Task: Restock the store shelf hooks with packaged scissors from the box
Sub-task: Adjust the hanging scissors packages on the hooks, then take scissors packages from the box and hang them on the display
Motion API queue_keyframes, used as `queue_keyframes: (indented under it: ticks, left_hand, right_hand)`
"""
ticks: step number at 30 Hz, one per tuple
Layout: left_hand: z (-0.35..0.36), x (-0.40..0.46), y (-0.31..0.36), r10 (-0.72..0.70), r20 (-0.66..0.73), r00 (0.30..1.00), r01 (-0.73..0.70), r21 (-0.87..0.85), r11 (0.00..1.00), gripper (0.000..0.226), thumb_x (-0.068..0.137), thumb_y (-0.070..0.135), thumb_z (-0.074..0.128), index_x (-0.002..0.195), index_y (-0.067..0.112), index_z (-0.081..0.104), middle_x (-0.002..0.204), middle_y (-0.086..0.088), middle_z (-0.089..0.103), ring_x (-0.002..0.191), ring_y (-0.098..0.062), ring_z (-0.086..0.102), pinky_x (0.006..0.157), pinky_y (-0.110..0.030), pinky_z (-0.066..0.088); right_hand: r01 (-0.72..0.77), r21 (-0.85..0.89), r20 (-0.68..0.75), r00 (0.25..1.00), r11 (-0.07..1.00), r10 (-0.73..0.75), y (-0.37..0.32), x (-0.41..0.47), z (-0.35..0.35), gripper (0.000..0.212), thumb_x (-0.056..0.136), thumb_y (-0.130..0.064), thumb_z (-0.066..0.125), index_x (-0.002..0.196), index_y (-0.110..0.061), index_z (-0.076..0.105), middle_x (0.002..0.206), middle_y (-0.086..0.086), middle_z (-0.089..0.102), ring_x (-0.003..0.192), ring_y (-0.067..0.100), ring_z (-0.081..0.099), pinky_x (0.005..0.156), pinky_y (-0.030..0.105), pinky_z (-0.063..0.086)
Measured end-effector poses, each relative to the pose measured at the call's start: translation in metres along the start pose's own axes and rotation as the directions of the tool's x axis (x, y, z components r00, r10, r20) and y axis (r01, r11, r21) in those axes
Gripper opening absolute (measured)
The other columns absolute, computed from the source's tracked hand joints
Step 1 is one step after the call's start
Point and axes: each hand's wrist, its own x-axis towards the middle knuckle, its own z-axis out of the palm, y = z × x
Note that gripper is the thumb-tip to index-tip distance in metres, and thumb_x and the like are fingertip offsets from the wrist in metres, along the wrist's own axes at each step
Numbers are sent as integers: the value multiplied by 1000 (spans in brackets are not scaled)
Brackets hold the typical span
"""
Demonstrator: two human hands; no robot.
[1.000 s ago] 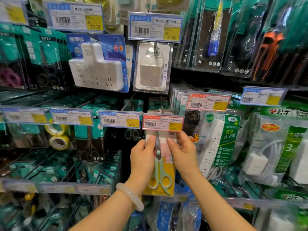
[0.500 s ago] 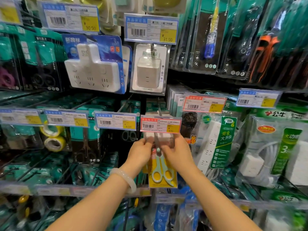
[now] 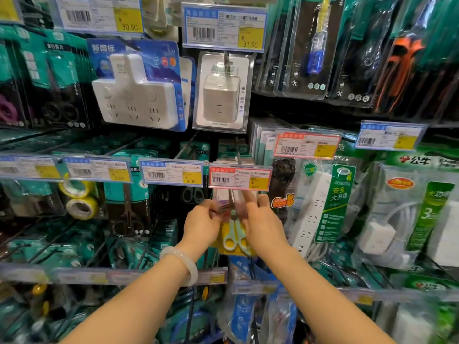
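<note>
A packaged pair of scissors [image 3: 234, 238], mint-green handles on a yellow and pink card, hangs just under the red price tag [image 3: 239, 179] in the middle of the shelf wall. My left hand [image 3: 202, 225] grips the card's left edge and my right hand [image 3: 263, 225] grips its right edge, both near the top. The card's top is tucked behind the tag, where more of the same packs [image 3: 233, 162] sit on the hook. The hook itself is mostly hidden by the tag. The box is out of view.
Black scissors in teal packs [image 3: 129, 194] and tape rolls [image 3: 79, 199] hang to the left. White power strips in bags [image 3: 323, 202] hang to the right, socket adapters [image 3: 139, 95] above. A lower rail of price tags [image 3: 139, 275] crosses under my wrists.
Both hands have carried the scissors pack upward and deeper toward the shelf, so its top now sits behind the red tag. My fingers have closed in tighter around the card's upper part.
</note>
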Motion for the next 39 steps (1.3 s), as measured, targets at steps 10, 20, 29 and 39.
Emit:
queue_keyframes:
  ticks: [10,20,29,39]
  left_hand:
    - [14,-11,-14,-51,-109,993,53,20,998,31,88,25,61,113,8,54,98,-9,65,91,-29,62,70,-31,44]
    - [35,-66,-3,66,-334,940,-63,22,998,47,84,7,62,128,2,45,123,-19,52,116,-37,45,97,-42,32]
    - [153,-122,51,351,634,689,-660,348,666,61,93,20,49,147,19,20,156,-5,17,144,-22,16,116,-32,16]
    - [317,-254,116,358,907,222,-792,-46,608,49,94,18,47,141,18,34,146,-1,35,134,-22,31,109,-28,24]
  right_hand:
    - [-45,65,81,996,997,39,-2,-5,14,75,86,-1,52,147,-20,14,127,17,34,90,42,55,74,41,48]
    - [-54,48,181,982,997,44,19,-54,15,34,93,-11,48,127,-10,45,127,11,39,100,35,53,69,38,44]
    - [-340,0,180,925,940,334,137,-152,-17,41,88,-14,52,128,-4,45,130,17,42,119,35,41,91,42,41]
    - [-803,-89,141,575,589,806,284,-352,-66,30,88,-21,54,114,-8,54,117,13,50,112,33,47,92,40,43]
